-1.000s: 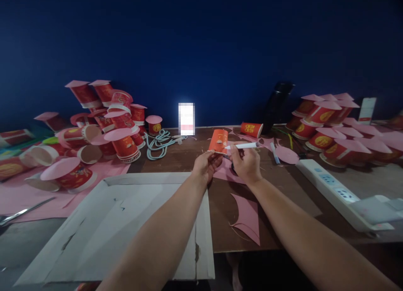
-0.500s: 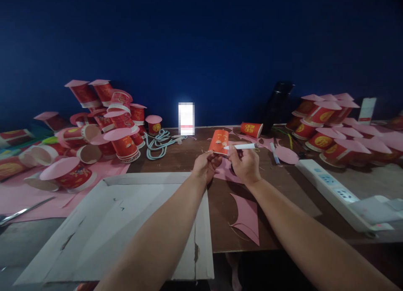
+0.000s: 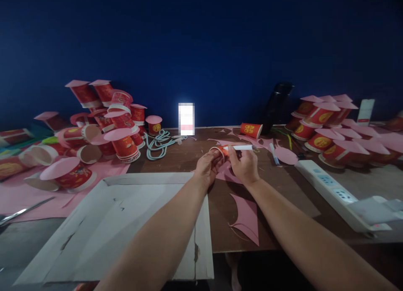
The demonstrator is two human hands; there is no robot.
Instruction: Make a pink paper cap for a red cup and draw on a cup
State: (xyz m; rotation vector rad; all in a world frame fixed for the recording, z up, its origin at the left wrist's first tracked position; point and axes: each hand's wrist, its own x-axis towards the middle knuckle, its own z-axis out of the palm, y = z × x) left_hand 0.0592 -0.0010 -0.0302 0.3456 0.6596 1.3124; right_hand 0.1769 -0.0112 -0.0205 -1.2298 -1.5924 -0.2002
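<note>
My left hand [image 3: 206, 167] is closed round a red paper cup [image 3: 219, 152], which lies tilted over with its rim toward me, low above the brown table [image 3: 176, 161]. Its fingers cover much of the cup. My right hand [image 3: 244, 167] grips a white pen-like stick [image 3: 241, 148], held level with its tip at the cup's rim. Both hands meet over pink paper scraps [image 3: 228, 175] near the table's middle.
Heaps of red cups with pink paper lids lie at the left [image 3: 116, 131] and right [image 3: 327, 127]. A white cardboard tray [image 3: 103, 228] sits near me on the left, a power strip [image 3: 330, 190] on the right, a pink cut-out [image 3: 247, 217] in front, a coiled cord [image 3: 159, 142] behind.
The red cup stood upright in my left hand before; now it has been tipped down toward me and sits lower. The pen has dropped slightly with it.
</note>
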